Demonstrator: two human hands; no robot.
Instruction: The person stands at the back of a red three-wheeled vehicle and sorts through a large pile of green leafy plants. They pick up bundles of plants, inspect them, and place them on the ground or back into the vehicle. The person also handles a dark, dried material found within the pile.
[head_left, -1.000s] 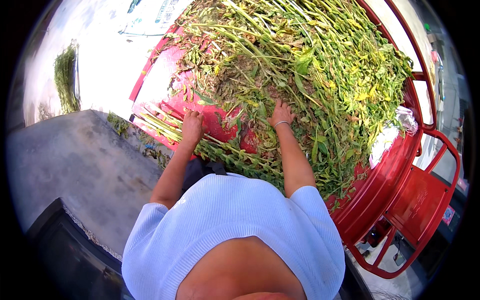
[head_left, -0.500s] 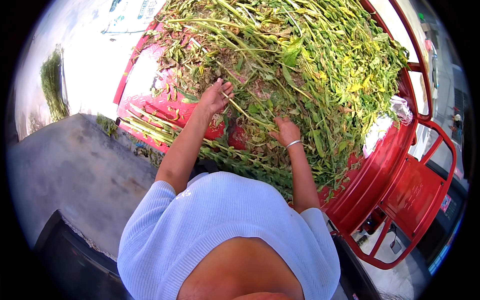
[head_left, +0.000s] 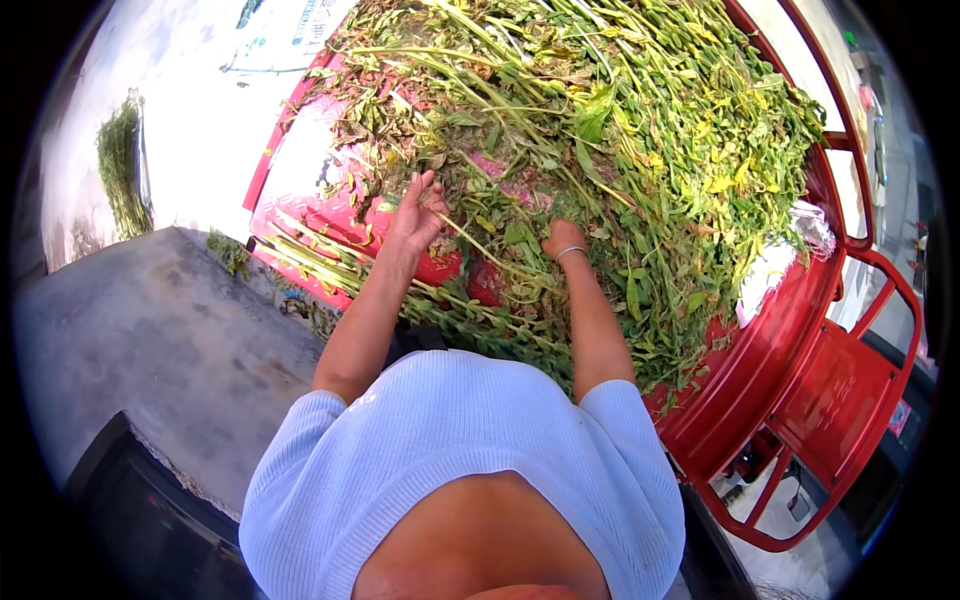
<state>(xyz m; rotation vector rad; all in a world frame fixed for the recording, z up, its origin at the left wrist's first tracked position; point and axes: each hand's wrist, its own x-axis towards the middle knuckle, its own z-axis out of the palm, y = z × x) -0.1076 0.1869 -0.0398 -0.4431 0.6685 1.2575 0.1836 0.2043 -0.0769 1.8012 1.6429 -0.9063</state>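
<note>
A big heap of green leafy plant stalks [head_left: 610, 130] fills the bed of a red cart [head_left: 770, 350]. My left hand [head_left: 417, 212] is raised at the heap's near left side, fingers closed around a thin pale stalk [head_left: 480, 245] that runs toward the right. My right hand [head_left: 562, 238], a thin bracelet on its wrist, is pushed down into the leaves near the middle of the near edge; its fingers are hidden among the stems, so what they hold cannot be made out.
The cart's red rim [head_left: 300, 270] lies just in front of me, with stalks hanging over it. A grey concrete ledge [head_left: 150, 340] is to my left, bright pavement [head_left: 200, 110] beyond it. Red frame bars [head_left: 850, 440] stand at the right.
My left hand has risen from the cart's near edge into the heap and closed on a stalk. My right hand drew back toward me and sank into the leaves.
</note>
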